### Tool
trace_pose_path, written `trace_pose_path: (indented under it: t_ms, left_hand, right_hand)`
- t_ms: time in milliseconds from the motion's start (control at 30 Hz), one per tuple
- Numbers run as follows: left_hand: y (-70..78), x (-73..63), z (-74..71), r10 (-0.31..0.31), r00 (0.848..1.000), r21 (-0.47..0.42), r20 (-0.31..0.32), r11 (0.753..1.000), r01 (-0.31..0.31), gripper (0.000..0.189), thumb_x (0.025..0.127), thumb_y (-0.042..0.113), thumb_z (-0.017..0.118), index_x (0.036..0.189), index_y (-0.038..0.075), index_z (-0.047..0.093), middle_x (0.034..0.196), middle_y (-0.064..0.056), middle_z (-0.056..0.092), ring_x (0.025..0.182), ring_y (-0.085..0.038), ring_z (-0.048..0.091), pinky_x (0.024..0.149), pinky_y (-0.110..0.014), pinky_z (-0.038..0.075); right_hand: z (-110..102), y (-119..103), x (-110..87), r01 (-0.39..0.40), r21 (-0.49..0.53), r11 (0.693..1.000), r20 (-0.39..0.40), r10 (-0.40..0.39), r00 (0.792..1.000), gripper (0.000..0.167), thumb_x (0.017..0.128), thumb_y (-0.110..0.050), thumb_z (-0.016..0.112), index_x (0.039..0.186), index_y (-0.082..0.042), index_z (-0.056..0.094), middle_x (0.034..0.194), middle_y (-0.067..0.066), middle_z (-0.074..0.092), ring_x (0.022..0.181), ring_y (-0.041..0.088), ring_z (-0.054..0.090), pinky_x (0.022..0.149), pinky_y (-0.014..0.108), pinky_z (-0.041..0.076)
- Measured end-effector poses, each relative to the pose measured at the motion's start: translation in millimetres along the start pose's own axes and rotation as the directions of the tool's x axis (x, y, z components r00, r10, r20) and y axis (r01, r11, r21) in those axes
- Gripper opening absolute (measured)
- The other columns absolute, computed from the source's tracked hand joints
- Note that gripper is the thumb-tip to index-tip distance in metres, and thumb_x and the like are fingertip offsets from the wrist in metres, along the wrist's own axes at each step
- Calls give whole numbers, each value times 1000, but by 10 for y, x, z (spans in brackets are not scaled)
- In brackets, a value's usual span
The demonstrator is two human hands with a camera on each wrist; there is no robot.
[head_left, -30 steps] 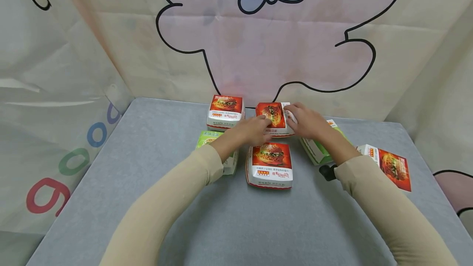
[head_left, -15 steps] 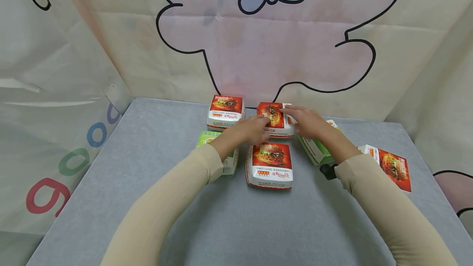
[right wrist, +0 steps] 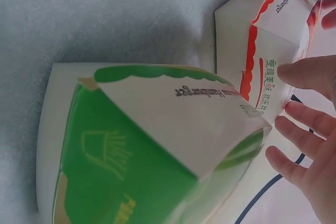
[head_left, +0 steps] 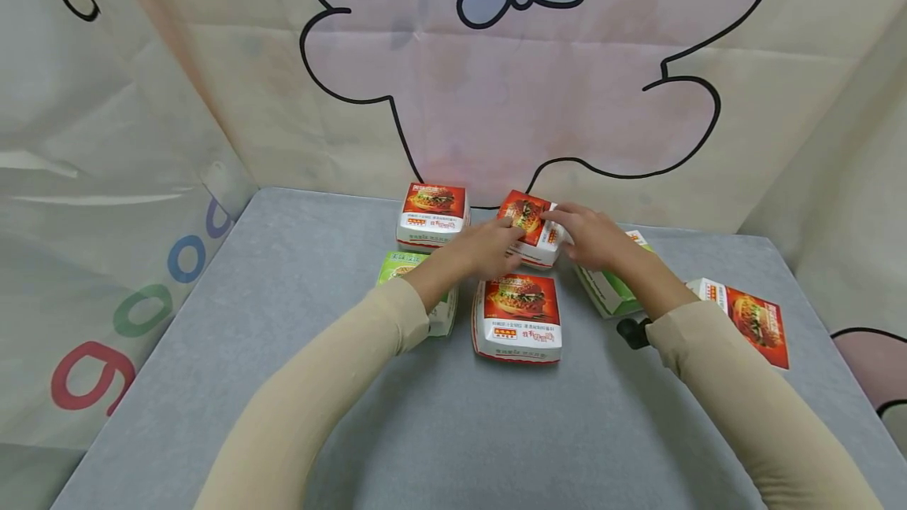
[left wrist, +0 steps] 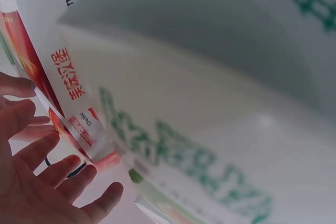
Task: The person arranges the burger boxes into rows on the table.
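In the head view a red-and-white hamburger box (head_left: 525, 213) sits at the back middle of the table, turned askew between both hands. My left hand (head_left: 487, 250) is at its near left side, the fingertips over its edge. From the right, my right hand (head_left: 594, 238) reaches over the box's right part. The right wrist view has my thumb against the box's side wall (right wrist: 273, 72) and the other fingers (right wrist: 296, 132) spread loosely. Loosely bent and spread fingers (left wrist: 39, 150) of my left hand show in the left wrist view, beside red-and-white packaging (left wrist: 68, 93).
Another red box (head_left: 432, 207) stands at the back left, one (head_left: 517, 321) in front and one (head_left: 757, 325) at the right. Green boxes lie under each forearm, left (head_left: 398, 264) and right (head_left: 608, 290), partly covered. A cloth backdrop (head_left: 453, 116) rises behind the grey table (head_left: 439, 431).
The back middle red box has turned clockwise, its near right corner swinging toward me. My right hand has shifted slightly toward me; the left has hardly moved. The other boxes stay put.
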State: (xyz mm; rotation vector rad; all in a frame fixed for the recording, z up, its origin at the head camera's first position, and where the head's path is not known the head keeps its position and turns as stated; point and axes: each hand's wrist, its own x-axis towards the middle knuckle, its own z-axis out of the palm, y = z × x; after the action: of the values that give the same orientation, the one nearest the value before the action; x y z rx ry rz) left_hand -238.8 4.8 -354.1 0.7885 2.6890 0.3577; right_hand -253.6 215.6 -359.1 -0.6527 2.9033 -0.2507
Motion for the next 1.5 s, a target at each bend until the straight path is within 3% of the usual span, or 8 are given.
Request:
trace_pose_path:
  t_ms: [300,533,767,1000,1500]
  left_hand:
    - [28,9,20,-36,999,22,17,999,36,56,102,39,53,154,22,40,162,-6,29,147,-24,29,115,-57,25]
    - [1,9,22,-35,999,22,12,999,35,55,102,37,54,153,19,42,161,-7,31,146,-24,31,115,-55,27]
    - [-13,21,10,-20,1000,31,-6,999,20,53,102,36,53,151,18,45,158,-7,35,142,-24,38,113,-53,31]
    - [-36,37,19,-12,1000,18,-13,1000,12,49,102,35,53,148,19,48,157,-5,37,141,-24,39,113,-54,31]
    - [-40,44,23,-26,1000,33,-12,999,26,56,100,36,56,152,20,42,159,-7,34,144,-25,35,114,-56,28]
  right_hand:
    - [24,22,-25,28,-1,1000,-20,-28,999,54,91,-5,68,142,-4,53,144,28,45,130,46,45,102,65,38]
    - [-43,52,-14,-30,32,999,-26,30,999,56,94,-10,64,147,-5,46,148,28,40,130,49,45,102,65,39]
    - [-77,113,32,-69,141,988,35,65,997,68,93,-16,66,152,-2,37,154,31,27,138,51,33,104,67,34]
    - [-80,163,53,-25,256,966,39,15,999,68,92,-14,68,151,0,38,153,29,34,141,47,29,110,64,28]
    - [-48,53,22,-87,163,983,65,77,995,62,94,-22,68,149,-4,44,148,30,36,131,46,42,101,65,39]
